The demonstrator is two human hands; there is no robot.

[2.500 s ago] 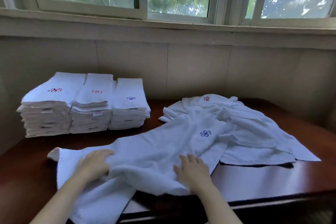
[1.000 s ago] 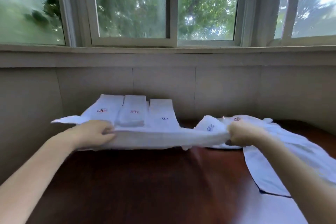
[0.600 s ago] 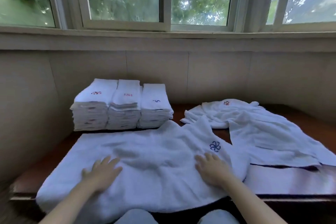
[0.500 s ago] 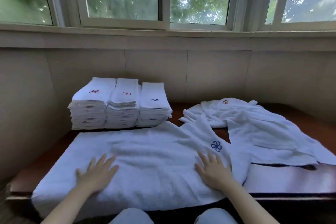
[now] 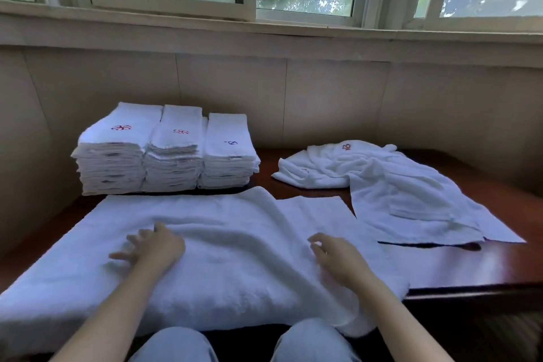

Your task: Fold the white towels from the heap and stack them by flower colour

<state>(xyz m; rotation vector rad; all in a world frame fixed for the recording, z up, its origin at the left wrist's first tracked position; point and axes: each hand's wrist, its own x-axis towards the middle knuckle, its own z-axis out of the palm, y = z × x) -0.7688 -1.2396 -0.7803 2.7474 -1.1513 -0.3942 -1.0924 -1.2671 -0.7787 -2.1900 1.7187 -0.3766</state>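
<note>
Both hands, left [image 5: 152, 247] and right [image 5: 338, 258], loose-fingered on soft, limp white terry towel [image 5: 223, 247]; best pinched at corners, likely light, floppy.

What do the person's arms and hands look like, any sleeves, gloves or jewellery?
Both forearms are bare to the frame's bottom edge, so no sleeves show. The left hand and right hand wear no gloves; no rings or watch are visible, though the fingers are blurred.
</note>
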